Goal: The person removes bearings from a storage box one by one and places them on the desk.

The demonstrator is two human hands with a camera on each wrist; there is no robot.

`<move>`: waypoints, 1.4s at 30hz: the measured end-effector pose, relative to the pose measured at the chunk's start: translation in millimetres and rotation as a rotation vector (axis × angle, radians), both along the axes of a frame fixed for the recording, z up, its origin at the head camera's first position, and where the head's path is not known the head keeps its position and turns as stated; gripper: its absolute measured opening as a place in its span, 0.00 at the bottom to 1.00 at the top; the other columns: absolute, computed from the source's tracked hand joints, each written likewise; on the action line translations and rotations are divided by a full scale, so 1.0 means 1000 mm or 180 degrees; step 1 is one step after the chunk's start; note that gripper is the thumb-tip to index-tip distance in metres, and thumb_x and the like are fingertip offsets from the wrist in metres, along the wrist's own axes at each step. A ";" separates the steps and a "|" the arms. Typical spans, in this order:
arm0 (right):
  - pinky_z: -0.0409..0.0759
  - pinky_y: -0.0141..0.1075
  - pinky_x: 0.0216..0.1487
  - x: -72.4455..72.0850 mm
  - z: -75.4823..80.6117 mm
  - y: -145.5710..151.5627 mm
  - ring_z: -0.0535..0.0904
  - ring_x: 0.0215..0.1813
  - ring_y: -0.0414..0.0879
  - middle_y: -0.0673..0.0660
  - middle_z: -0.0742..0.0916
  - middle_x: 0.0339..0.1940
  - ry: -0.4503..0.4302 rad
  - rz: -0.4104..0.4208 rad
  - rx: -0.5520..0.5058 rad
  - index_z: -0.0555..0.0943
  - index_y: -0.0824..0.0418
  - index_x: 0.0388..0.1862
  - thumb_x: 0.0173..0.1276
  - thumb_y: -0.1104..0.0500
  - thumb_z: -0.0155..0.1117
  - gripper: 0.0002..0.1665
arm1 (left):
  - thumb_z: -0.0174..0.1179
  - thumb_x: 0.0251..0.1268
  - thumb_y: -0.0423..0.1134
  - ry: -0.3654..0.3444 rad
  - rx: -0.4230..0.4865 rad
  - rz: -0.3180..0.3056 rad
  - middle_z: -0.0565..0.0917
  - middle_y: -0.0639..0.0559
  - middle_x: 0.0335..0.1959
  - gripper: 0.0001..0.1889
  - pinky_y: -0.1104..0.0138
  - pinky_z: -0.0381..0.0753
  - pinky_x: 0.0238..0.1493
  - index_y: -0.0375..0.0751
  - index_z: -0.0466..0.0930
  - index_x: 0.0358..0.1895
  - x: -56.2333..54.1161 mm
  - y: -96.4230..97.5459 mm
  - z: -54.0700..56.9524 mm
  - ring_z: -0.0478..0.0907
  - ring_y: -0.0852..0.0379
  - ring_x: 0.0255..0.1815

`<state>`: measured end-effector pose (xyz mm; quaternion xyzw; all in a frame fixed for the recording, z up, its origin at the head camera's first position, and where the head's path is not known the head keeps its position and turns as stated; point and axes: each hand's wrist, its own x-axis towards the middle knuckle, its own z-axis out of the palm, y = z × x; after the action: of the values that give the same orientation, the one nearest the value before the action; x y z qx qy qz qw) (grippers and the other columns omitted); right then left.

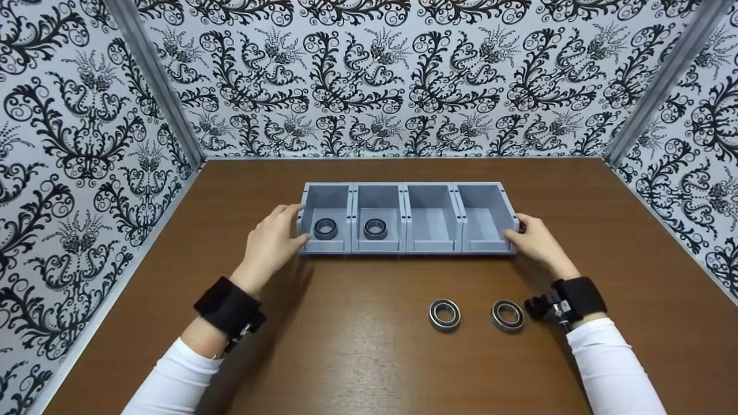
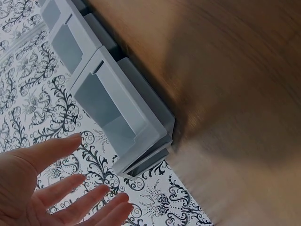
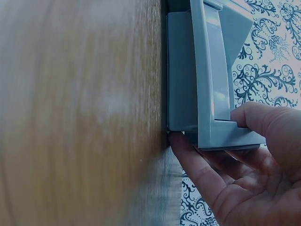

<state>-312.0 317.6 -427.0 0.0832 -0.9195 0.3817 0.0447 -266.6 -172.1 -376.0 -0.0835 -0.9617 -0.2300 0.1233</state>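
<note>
The loose bearing [image 1: 507,327] just beside the right wrist camera [image 1: 539,307] could get knocked if that forearm [image 1: 617,369] swings inward; the other bearing [image 1: 444,327] lies nearby on the table [image 1: 357,346]. Right hand [image 1: 536,241] is gripping its end of the bin row [image 1: 407,227], thumb over the front lip. Left hand [image 1: 272,235] is at the opposite end, fingers loosely spread, can't tell if touching. Row's on the table too; lopsided lifting would probably slide the two boxed bearings [image 1: 326,235] [image 1: 375,235] around.
</note>
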 end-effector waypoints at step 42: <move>0.74 0.21 0.36 0.001 0.002 -0.003 0.77 0.38 0.35 0.77 0.84 0.49 -0.0104 -0.0009 -0.0058 0.73 0.81 0.60 0.69 0.67 0.57 0.24 | 0.71 0.59 0.40 0.0358 -0.0164 -0.0614 0.83 0.43 0.57 0.26 0.48 0.84 0.46 0.42 0.78 0.62 -0.010 0.052 0.014 0.83 0.41 0.53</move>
<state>-310.7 314.8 -425.1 0.0752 -0.9167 0.3912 0.0310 -276.5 -120.6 -362.3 -0.1917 -0.9464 -0.2110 0.1521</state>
